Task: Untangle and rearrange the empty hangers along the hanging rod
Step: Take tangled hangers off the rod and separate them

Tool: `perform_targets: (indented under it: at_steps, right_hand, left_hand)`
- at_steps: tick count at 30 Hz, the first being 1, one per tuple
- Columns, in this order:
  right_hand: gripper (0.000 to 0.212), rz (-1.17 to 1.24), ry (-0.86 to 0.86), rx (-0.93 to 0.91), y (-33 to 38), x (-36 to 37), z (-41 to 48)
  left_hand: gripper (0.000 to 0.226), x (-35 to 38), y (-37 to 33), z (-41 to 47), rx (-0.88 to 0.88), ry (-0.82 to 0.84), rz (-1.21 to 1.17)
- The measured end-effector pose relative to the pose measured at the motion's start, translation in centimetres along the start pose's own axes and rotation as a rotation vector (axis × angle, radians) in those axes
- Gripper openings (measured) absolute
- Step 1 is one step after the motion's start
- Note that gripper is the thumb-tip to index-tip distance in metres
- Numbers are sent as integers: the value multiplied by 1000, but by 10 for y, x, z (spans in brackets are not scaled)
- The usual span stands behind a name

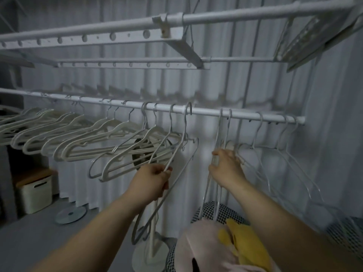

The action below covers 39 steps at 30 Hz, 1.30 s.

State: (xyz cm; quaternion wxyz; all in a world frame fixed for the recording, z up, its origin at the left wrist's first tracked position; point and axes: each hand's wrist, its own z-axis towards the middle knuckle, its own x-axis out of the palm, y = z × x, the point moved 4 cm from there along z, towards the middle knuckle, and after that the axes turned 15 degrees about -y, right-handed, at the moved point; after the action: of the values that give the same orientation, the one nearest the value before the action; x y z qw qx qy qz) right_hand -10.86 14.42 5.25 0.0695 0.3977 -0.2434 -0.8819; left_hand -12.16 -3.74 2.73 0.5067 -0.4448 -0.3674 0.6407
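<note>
— Head view, left hand [152,178]?

— Closed around the sloping arm of a thin wire hanger [172,158]. Hook of that hanger up over the hanging rod [206,111], straight above the knuckles; lower end trailing down below the wrist, tilted.

— And off to the left of that hand?

— A dense row of thicker white hangers [64,138], hooked on the same rod, overlapping and leaning, several crossed near the fingers. Lower left, well apart from the hand, a white storage box [34,190] with a wooden lid, and a round disc [70,213] flat on the floor.

— Right hand [227,168]?

— Fingers curled onto a pair of wire hangers [221,132] hung close together directly above it. Pinching or only touching, hard to tell; thumb and fingers close on the wires, palm turned away.

— To the right of it?

— More thin wire hangers [275,146], spaced out along the rod toward its end, shoulders blurred.

— Below the forearms?

— Pink cloth [204,250] and yellow cloth [245,238] piled in a black-and-white checked basket [214,210], just under the right wrist. Between the two arms, a white stand base [149,258] on the floor.

— Above both hands?

— Upper rack bars [117,38] with round holes, pale curtain [216,85] behind.
</note>
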Motion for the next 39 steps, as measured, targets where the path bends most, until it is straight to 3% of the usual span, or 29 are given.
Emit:
perform_targets:
  at_steps: [7, 15, 26, 32, 39]
  right_hand:
    - [42, 60, 14, -56, -11, 0, 10]
    - [40, 180, -1, -28, -21, 2, 15]
    - [28, 312, -70, -12, -34, 8, 16]
    - [27, 259, -168, 6, -34, 5, 17]
    - [26, 164, -401, -109, 4, -7, 22]
  left_hand:
    - [20, 29, -22, 37, 74, -5, 4]
    - [28, 60, -17, 55, 36, 45, -29]
    - [12, 75, -5, 54, -10, 173, 11]
    - [32, 51, -3, 55, 262, 21, 285]
    - [25, -10, -12, 59, 475, -268, 341]
